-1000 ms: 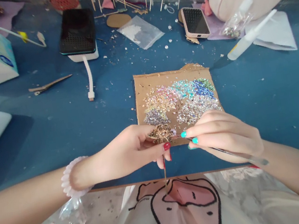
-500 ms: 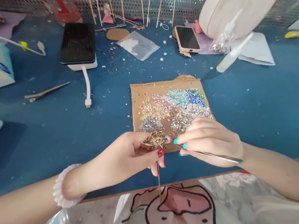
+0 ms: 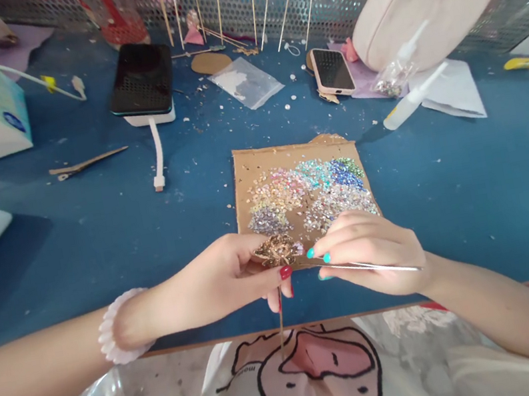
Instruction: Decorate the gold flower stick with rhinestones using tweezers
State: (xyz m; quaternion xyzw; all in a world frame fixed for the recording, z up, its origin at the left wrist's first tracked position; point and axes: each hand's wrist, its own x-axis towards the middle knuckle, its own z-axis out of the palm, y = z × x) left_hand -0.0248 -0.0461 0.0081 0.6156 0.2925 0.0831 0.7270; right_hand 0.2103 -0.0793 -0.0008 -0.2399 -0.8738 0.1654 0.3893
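Note:
My left hand (image 3: pixel 229 275) grips a gold filigree flower ornament (image 3: pixel 276 250) on a thin stick (image 3: pixel 281 320) that points down toward my lap. Silver tweezers (image 3: pixel 372 266) are held between the fingers of my right hand (image 3: pixel 372 251), their tips close to the ornament's right side; whether they touch it is too small to tell. A small pale purple piece shows at that side of the flower. Just behind both hands lies a cardboard sheet (image 3: pixel 248 163), bearing heaps of small rhinestones (image 3: pixel 314 176) in pink, yellow, turquoise, blue, green, grey and clear.
Farther back on the blue table are a black phone (image 3: pixel 141 76) on a white block, a plastic bag (image 3: pixel 248 82), a pink-edged phone (image 3: pixel 332 70) and a glue bottle (image 3: pixel 413 99). Scissors (image 3: pixel 89 162) lie left; a white bag (image 3: pixel 398 0) stands back right.
The tweezers have tilted flatter, their rear end rising, and the tips have shifted slightly left toward the lower side of the ornament. My left hand has hardly moved.

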